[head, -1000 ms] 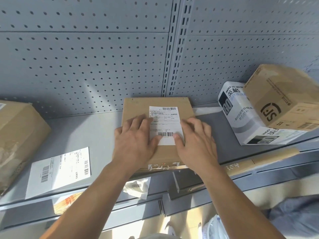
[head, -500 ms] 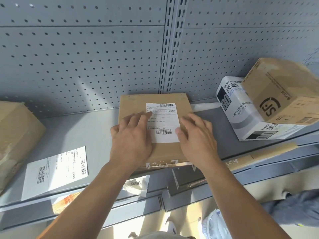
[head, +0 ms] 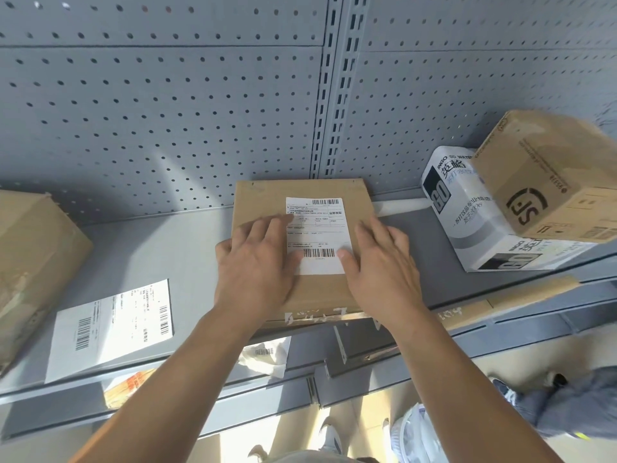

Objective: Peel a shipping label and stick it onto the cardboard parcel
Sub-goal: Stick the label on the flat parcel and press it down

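Both hands flat on parcel, flanking label.

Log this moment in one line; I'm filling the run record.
stage: pressing label flat | shipping label: on cardboard parcel | left hand: open, on parcel | right hand: open, on parcel

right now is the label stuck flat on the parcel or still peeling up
Flat, as far as visible: the label lies smooth on the parcel, no lifted corner showing. Both hands, left hand and right hand, press its side edges.
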